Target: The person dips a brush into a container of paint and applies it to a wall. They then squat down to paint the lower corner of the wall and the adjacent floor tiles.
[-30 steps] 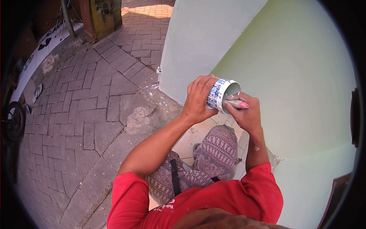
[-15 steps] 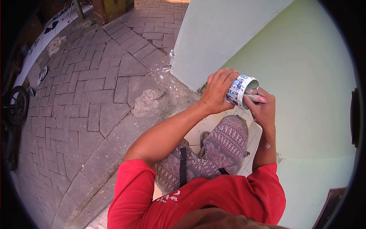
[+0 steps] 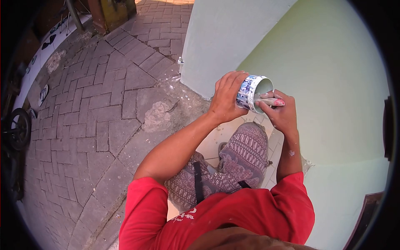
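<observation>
Right of centre, the left hand (image 3: 225, 98) wraps the tilted tub (image 3: 249, 91) while the right hand (image 3: 282, 117) clasps a tool (image 3: 271, 101), seemingly scooping inside; next calls for a steady lift-out.

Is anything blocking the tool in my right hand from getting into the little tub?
Nothing visible. The left hand holds the small round blue-and-white tub tilted, mouth open toward the right hand, whose pale pink-tipped tool reaches into it.

Glossy printed tub (image 3: 249, 92), matt painted wall (image 3: 329, 71), rough brick paving (image 3: 91, 108).
</observation>
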The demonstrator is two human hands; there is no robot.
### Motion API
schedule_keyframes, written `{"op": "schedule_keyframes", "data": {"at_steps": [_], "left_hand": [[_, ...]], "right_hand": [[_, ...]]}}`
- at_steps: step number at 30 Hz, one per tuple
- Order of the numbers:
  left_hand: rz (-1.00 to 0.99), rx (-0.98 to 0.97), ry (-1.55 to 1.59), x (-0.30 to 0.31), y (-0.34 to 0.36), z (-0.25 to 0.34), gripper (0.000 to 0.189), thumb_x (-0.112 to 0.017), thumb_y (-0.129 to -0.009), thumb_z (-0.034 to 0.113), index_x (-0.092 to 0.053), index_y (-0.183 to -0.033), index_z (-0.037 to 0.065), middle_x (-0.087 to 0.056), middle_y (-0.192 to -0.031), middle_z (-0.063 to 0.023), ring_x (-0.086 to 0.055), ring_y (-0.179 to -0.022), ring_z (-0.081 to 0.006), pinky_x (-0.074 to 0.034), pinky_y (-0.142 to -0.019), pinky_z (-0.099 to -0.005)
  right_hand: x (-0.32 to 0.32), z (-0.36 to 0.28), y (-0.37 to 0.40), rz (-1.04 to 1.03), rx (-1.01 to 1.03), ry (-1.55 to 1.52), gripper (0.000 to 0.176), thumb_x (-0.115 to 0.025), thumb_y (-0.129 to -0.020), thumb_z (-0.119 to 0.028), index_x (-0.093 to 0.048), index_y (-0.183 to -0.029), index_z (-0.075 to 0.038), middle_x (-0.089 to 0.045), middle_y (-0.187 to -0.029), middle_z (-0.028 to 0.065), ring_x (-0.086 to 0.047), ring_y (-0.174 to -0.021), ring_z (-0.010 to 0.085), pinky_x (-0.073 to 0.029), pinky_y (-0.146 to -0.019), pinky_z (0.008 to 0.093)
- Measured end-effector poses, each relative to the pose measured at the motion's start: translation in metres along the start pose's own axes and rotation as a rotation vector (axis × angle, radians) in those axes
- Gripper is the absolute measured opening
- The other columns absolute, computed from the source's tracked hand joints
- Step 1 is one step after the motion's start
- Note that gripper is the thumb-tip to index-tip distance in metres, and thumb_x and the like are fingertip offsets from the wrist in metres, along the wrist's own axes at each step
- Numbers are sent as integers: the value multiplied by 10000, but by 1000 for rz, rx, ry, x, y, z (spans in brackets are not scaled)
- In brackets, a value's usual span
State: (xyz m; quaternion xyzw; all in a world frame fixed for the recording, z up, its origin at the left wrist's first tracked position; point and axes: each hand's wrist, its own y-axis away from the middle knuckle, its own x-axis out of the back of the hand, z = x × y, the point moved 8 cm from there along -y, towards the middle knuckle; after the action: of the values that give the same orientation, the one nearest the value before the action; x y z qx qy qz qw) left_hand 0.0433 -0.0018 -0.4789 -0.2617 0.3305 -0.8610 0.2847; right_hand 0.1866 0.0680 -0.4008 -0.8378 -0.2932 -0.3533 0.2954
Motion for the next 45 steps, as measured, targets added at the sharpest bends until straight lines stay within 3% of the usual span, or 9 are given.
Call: {"op": "schedule_keyframes", "data": {"at_steps": [10,22,38,45], "left_hand": [[24,-6,-13,4,1,0,949,-824,-544,175,-441,-1409,104,-513,-1389,-150,-450,-1337,-378,-334,-1101,-507],[44,-9,10,8,5,2,919,-816,-571,162,-456,-1414,110,-507,-1391,-131,-429,-1358,-363,-329,-1108,-490],[123,-16,35,12,9,-6,952,-824,-554,184,-446,-1427,134,-494,-1407,-111,-416,-1362,-325,-323,-1078,-496],[91,28,52,6,9,-17,950,-824,-558,177,-443,-1427,124,-492,-1407,-118,-413,-1374,-338,-325,-1087,-498]], "right_hand": [[-6,1,-4,22,26,-21,252,-819,-786,-133,-717,-950,29,-735,-758,134,-685,-644,159,-532,-627,289],[-7,-7,-6,-8,-42,26,247,-812,-796,-103,-703,-950,57,-728,-805,112,-653,-721,112,-532,-665,285],[-12,-22,-15,9,-22,94,163,-756,-825,-77,-677,-924,26,-665,-805,28,-581,-724,96,-476,-672,263],[3,-12,-11,121,-129,-14,238,-842,-795,-94,-689,-911,47,-658,-776,38,-572,-685,98,-456,-624,248]]}}
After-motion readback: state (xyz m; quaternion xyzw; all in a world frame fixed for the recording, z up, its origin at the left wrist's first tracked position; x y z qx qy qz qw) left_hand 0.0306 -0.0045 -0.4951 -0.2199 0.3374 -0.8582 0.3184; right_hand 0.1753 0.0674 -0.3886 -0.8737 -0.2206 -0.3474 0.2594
